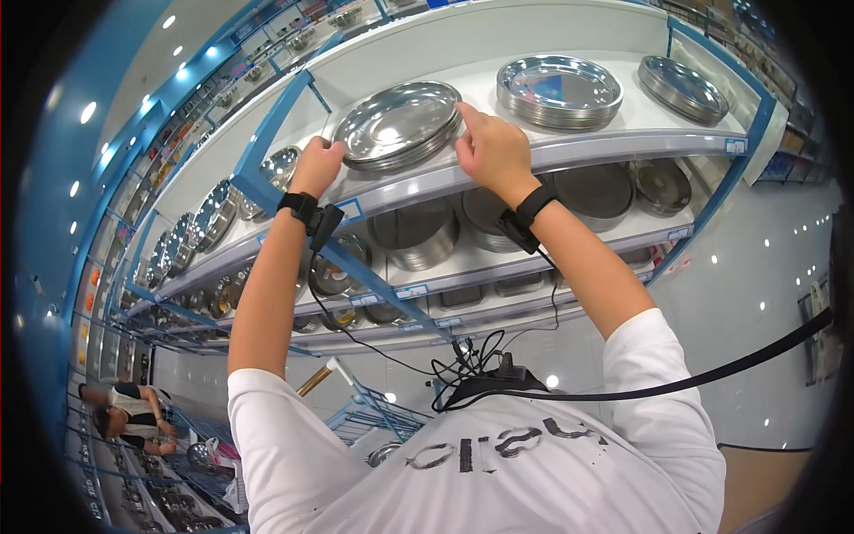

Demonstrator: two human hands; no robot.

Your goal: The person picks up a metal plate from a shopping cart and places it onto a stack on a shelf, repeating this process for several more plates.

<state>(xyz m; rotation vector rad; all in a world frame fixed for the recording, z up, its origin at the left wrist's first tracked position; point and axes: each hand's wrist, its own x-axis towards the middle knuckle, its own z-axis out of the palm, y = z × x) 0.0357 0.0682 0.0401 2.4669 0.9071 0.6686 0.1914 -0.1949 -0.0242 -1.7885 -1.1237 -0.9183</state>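
On the white top shelf, a stack of shiny oval metal trays (398, 123) lies between my two hands. My left hand (318, 166) is closed at the stack's left edge, thumb and fingertips pressed together at the rim. My right hand (495, 151) is at the right edge, its index finger laid on the rim and the other fingers curled beside the trays. Fingertips under the rim are partly hidden. Each wrist wears a black strap with a small cabled device.
Round metal plates (560, 89) are stacked to the right, with another stack (683, 87) beyond. Lower shelves hold more metalware (414, 233). A blue upright (256, 182) stands left of my left hand. Below is a blue wire cart (369, 411). People (133, 416) are at lower left.
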